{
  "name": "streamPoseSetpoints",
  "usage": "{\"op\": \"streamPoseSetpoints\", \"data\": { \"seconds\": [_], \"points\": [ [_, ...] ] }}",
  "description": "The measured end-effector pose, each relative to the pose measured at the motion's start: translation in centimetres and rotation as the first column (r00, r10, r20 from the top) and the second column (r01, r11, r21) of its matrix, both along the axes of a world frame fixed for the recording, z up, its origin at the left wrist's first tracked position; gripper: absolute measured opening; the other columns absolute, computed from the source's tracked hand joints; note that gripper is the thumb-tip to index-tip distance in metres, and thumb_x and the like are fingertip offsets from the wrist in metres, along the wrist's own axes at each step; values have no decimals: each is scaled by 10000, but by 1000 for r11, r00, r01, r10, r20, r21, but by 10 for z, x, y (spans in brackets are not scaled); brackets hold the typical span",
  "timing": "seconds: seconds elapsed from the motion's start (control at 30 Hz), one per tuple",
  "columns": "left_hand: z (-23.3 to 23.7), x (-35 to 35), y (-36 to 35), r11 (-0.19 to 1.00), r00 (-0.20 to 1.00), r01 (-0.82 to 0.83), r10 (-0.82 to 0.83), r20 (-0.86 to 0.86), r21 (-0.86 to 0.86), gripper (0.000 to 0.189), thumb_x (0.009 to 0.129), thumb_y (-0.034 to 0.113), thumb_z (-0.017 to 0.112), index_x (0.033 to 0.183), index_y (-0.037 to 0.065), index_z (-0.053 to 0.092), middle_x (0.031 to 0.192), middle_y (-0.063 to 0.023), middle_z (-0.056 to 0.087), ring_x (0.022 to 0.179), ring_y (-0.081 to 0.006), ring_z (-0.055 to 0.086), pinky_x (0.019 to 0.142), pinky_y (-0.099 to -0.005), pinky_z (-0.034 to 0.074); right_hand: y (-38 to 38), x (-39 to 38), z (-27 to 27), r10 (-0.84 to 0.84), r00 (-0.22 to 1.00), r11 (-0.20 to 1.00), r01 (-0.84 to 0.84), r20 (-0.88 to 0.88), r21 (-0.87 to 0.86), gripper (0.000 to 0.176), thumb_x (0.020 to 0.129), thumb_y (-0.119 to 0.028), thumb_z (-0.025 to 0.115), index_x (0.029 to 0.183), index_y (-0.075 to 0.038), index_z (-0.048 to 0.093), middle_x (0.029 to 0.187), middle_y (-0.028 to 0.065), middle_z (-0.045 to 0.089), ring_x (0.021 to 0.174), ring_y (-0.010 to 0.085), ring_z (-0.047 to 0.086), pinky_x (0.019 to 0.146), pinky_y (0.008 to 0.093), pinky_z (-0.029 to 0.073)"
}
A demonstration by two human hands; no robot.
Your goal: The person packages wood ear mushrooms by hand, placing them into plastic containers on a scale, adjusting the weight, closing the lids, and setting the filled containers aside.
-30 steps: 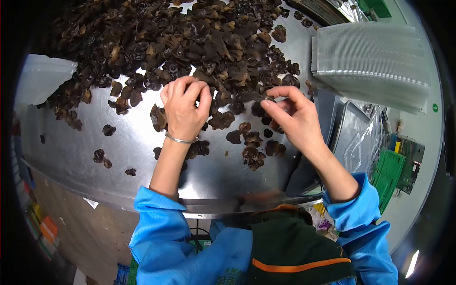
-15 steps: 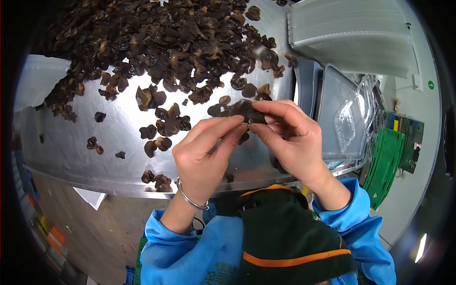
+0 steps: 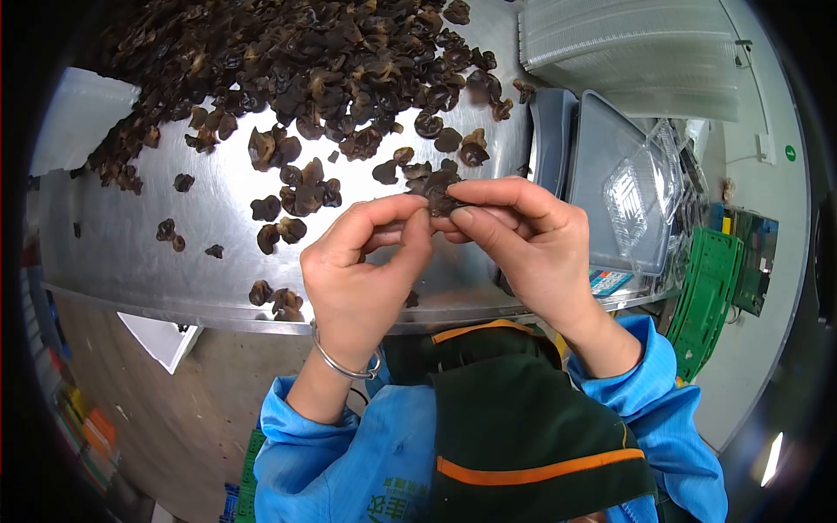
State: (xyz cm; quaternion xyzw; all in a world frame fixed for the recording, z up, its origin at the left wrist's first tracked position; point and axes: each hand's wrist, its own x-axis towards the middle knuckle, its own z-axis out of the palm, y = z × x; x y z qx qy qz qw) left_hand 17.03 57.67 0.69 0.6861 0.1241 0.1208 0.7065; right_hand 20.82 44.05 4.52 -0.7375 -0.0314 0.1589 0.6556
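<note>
Dark fungus piece point(image 3: 438, 196) sits mid-frame, pinched between the fingertips of left hand point(image 3: 357, 261) and right hand point(image 3: 532, 244), over the table point(image 3: 174, 270). At eleven o'clock the heap point(image 3: 288, 61) seems largely unhandled; few loose pieces point(image 3: 292, 196) lie apart.

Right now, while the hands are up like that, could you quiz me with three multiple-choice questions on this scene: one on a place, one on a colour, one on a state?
1. Where does the mushroom pile lie?
A on the steel table; B in a bucket; C on the floor.
2. What colour are the sleeves?
A red; B blue; C white.
3. How is the mushroom piece held?
A lying loose; B balanced on a wrist; C pinched between left hand and right hand.

Answers: 1 A, the heap spreads over the metal top. 2 B, both cuffs are blue. 3 C, fingertips of both meet on it.
</note>
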Motion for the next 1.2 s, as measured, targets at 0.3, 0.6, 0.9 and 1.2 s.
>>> {"op": "streamPoseSetpoints", "data": {
  "seconds": [0.3,0.6,0.9,1.2],
  "points": [
    [11,-7,0,997,997,74,-73,-16,15,138,735,-56,670,865,-17,644,830,-80,650,723,-120,640,636,-198,518,-15,-3,-6,36,984,978,1,-175,209,200,841,38,564,1040,59,573,944,116,633,875,169,636,788,253,525],
    [9,-9,0,962,991,73,-99,-87,-262,151,751,-73,644,893,-36,611,855,-78,637,774,-114,634,683,-206,527,-14,-7,-12,22,910,927,136,-413,349,207,859,-8,561,1062,28,561,912,120,635,854,191,639,766,288,520],
    [0,-8,4,943,994,1,-38,-107,-333,121,744,-91,615,793,-19,530,741,-16,589,661,-55,575,603,-185,494,-9,-22,-29,95,911,904,90,-401,418,190,861,-20,563,1048,8,561,909,125,634,844,195,626,770,305,509],
    [-97,-237,110,666,420,719,-193,-887,195,103,703,5,610,793,30,566,639,-94,609,585,-221,625,565,-302,505,-17,23,-70,-15,801,871,305,-598,386,508,853,-191,605,1244,-2,341,1102,148,517,1015,235,555,814,370,526]
  ]
}}
